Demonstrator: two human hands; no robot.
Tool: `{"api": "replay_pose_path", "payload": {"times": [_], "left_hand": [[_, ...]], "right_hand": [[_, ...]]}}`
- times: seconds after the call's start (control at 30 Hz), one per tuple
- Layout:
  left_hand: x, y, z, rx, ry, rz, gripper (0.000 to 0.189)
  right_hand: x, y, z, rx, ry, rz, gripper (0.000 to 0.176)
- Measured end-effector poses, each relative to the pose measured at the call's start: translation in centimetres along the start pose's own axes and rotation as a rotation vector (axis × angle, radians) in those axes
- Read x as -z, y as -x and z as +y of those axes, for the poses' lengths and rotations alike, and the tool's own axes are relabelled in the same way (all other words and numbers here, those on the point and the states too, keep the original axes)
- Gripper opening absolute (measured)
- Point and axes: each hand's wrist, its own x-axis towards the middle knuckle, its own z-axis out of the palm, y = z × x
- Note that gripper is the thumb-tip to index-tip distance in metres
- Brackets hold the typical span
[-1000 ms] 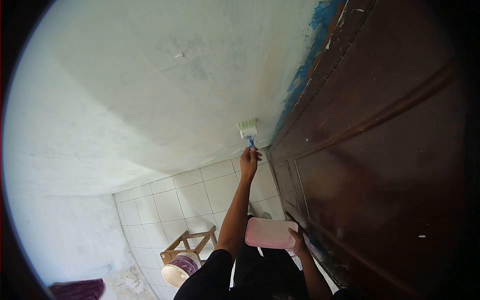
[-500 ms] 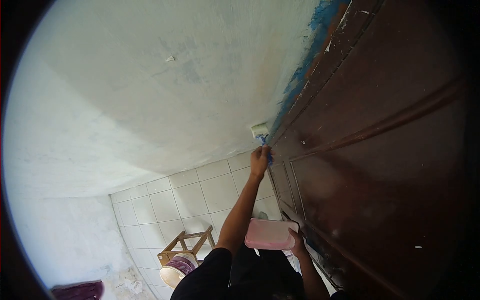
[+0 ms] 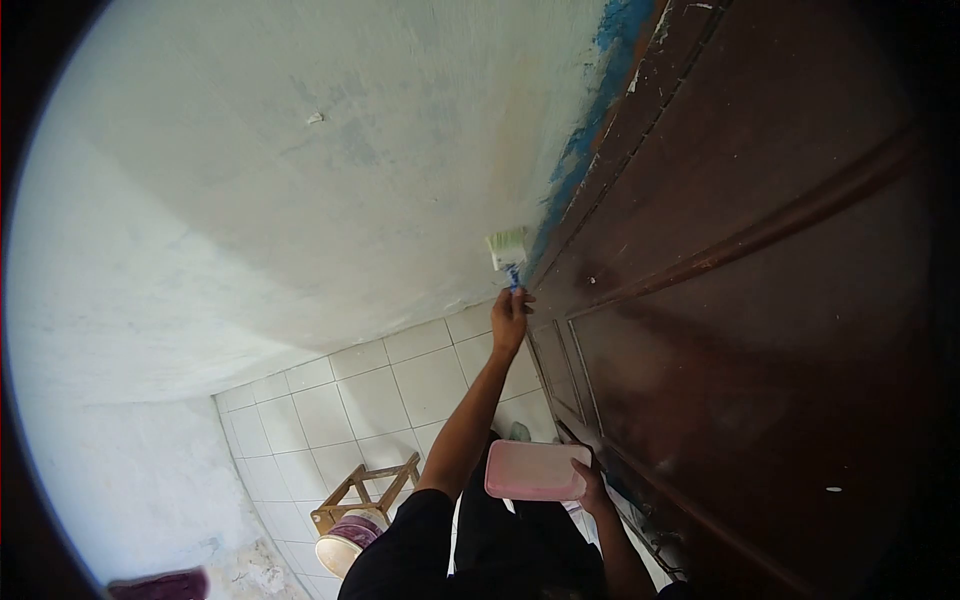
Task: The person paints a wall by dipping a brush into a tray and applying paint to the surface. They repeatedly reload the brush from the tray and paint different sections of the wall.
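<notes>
Gripping a blue-handled, greenish-white brush [image 3: 508, 250], the left hand [image 3: 509, 320] is near the wall's blue edge [image 3: 573, 165]; the right hand [image 3: 591, 486] clasps a pink tub [image 3: 527, 470].

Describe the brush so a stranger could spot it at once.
Find the dark brown panelling, picture right. Near the lower end of the blue strip beside it, the left hand holds the brush; pale bristles and a blue handle set it apart from the pink container.
</notes>
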Motion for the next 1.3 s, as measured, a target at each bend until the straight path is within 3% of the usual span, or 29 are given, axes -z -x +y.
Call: {"api": "replay_pose_path", "payload": {"times": [0.17,0.23,0.37,0.5,0.67,0.83,1.0,1.23,1.3], "left_hand": [[2.0,-0.3,-8.3,0.207,-0.167,0.068,0.035],[2.3,0.7,-8.3,0.465,-0.097,0.040,0.036],[3.6,3.0,-5.9,0.507,-0.110,0.031,0.032],[7.5,7.2,0.0,0.221,-0.398,-0.078,0.039],[11.7,12.6,15.1,0.145,-0.510,-0.173,0.032],[14.1,16.5,26.2,-0.114,-0.789,-0.363,0.023],[14.7,17.8,32.5,-0.134,-1.160,-0.531,0.018],[12.3,17.3,35.2,-0.287,-1.371,-0.573,0.015],[11.4,16.8,35.2,-0.301,-1.468,-0.685,0.013]], "right_hand": [[-1.0,0.6,-1.5,0.014,0.025,0.029,0.050],[-0.5,0.4,-0.9,0.020,0.000,0.033,0.049],[-0.5,0.2,-1.5,0.035,0.016,0.064,0.047],[-1.8,0.0,-3.4,0.140,0.146,0.040,0.047],[-2.4,-2.4,-2.7,0.093,0.064,0.025,0.048],[-4.5,-2.9,-3.7,0.159,0.049,0.008,0.047],[-7.0,-2.2,-5.7,0.219,0.072,-0.010,0.047],[-10.6,-0.4,-9.0,0.291,0.052,-0.021,0.043],[-11.0,-0.4,-9.5,0.289,0.080,-0.012,0.044]]}}
